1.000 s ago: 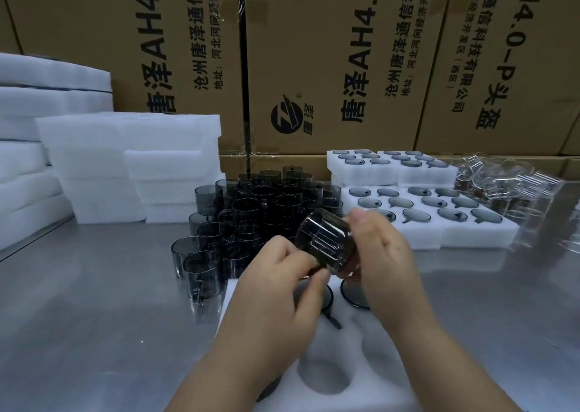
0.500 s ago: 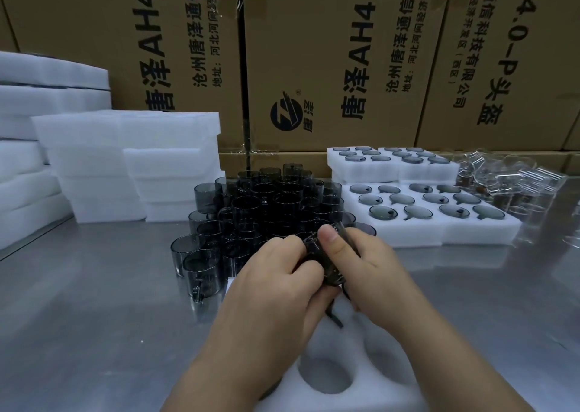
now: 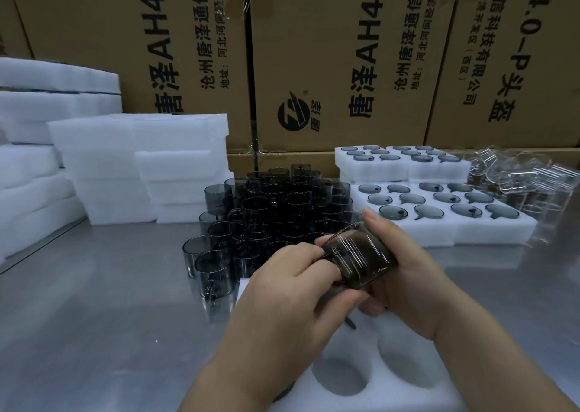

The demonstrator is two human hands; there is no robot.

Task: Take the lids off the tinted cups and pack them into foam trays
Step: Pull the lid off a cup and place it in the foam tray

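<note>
A smoke-tinted cup [image 3: 361, 256] lies on its side in the air over a white foam tray [image 3: 386, 392] at the near edge of the table. My right hand [image 3: 408, 273] grips its body from the right, thumb on top. My left hand [image 3: 292, 289] pinches the cup's left end, where the clear lid sits, with its fingertips. The tray's round wells near me hold nothing; dark shapes show under my hands. A crowd of several tinted cups [image 3: 273, 210] stands behind my hands.
Two filled foam trays [image 3: 439, 235] with cups lie at the right, one more stack [image 3: 401, 166] behind. Clear lids [image 3: 521, 176] are heaped at far right. Blank foam stacks [image 3: 135, 166] rise at the left. Cardboard boxes [image 3: 329, 60] wall the back of the steel table [image 3: 94, 301].
The cup dipped toward the tray half a second ago and now sits higher and to the right, turned on its side. My left fingertips have moved onto its left end.
</note>
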